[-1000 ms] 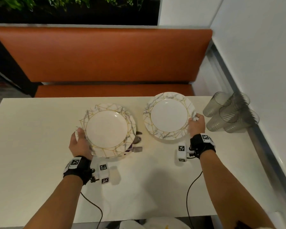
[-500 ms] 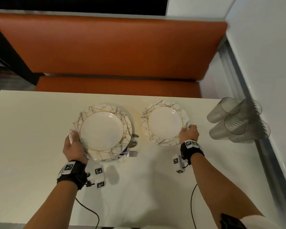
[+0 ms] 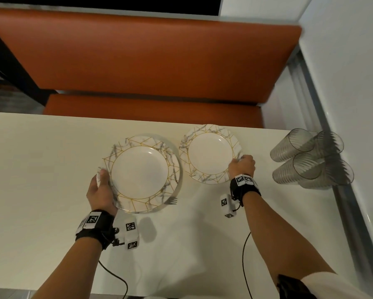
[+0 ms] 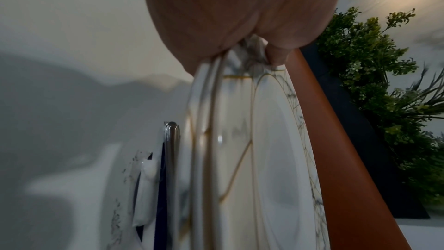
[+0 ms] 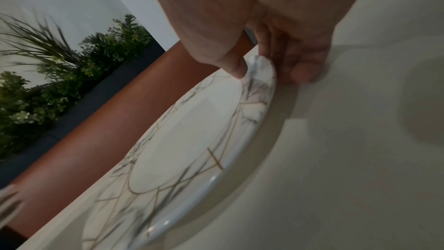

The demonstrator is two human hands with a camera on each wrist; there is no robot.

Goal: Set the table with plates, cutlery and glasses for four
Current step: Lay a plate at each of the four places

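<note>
My left hand (image 3: 101, 180) grips the near-left rim of a stack of marbled, gold-lined plates (image 3: 141, 172); the left wrist view shows my thumb (image 4: 276, 54) on top of the stacked rims (image 4: 211, 121). Cutlery lies under the stack: fork tines (image 3: 172, 200) poke out at its near right, and a metal handle (image 4: 171, 149) shows below. My right hand (image 3: 239, 162) pinches the right rim of a single matching plate (image 3: 210, 153) near the table's far edge, thumb (image 5: 234, 66) on top, fingers (image 5: 302, 71) beneath. Whether that plate lies flat on the table I cannot tell.
Several clear ribbed glasses (image 3: 306, 158) stand clustered at the right, against the wall. An orange bench (image 3: 138, 61) runs behind the cream table (image 3: 41, 169). A white and dark blue packet (image 4: 149, 187) lies beside the cutlery under the stack.
My right hand has carried the single plate away from me toward the table's far edge. The left hand keeps its hold on the stack, which has hardly moved.
</note>
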